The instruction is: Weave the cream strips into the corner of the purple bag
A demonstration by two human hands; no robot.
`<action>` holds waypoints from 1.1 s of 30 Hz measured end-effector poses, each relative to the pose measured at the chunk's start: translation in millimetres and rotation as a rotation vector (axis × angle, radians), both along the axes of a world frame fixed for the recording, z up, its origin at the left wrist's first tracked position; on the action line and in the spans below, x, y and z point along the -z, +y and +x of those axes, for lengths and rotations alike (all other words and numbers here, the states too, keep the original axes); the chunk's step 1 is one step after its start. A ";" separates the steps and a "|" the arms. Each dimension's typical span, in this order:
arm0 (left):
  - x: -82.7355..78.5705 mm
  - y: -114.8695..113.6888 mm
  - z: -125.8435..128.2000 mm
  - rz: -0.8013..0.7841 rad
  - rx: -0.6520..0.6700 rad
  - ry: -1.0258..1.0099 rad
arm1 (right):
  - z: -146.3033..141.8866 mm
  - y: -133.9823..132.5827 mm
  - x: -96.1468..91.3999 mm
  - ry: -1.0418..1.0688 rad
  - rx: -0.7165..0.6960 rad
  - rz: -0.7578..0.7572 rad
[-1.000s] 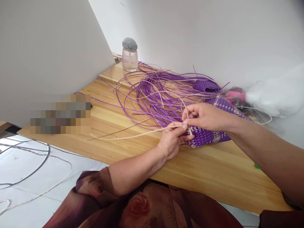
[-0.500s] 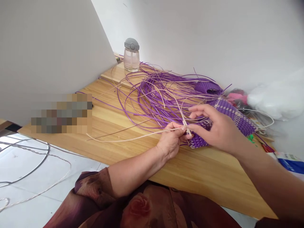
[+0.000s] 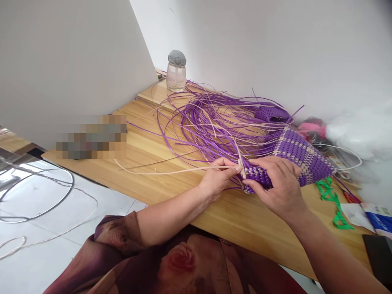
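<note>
A purple woven piece with cream checks (image 3: 294,157) lies on the wooden table (image 3: 245,220). My left hand (image 3: 219,179) pinches a long cream strip (image 3: 171,171) at the near left corner of the weave; the strip runs off to the left over the table. My right hand (image 3: 278,185) is closed over the near end of the woven piece, thumb and fingers gripping its edge. Both hands meet at that corner. A tangle of loose purple strips (image 3: 214,122) fans out from the weave toward the back left.
A clear bottle with a grey cap (image 3: 176,71) stands at the back by the white wall. Green strip scraps (image 3: 332,200), a white bag (image 3: 361,130), pink items (image 3: 310,126) and a dark flat object (image 3: 378,255) lie at the right. Wire hoops (image 3: 36,196) lie on the floor at the left.
My right hand has come down from pinching the strip above the weave and now grips the near end of the woven piece. My left hand keeps its pinch on the cream strip.
</note>
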State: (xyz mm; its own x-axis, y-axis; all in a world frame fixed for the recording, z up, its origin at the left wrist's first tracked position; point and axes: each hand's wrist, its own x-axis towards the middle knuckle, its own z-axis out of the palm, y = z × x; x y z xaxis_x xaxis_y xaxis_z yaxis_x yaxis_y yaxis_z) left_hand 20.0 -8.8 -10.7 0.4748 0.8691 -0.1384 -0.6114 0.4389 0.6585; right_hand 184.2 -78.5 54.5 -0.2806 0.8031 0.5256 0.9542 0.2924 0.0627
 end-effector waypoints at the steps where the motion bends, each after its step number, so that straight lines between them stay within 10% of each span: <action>1: 2.1 -1.6 -1.4 0.049 -0.020 0.036 | 1.0 -2.8 2.4 -0.003 -0.014 0.013; 9: 2.6 -17.7 -7.9 0.216 -0.045 0.112 | -2.3 -22.1 14.4 0.033 -0.022 0.074; 33: 13.3 -34.7 8.1 -0.113 0.164 -0.200 | -18.8 -45.9 11.5 -0.008 -0.119 0.251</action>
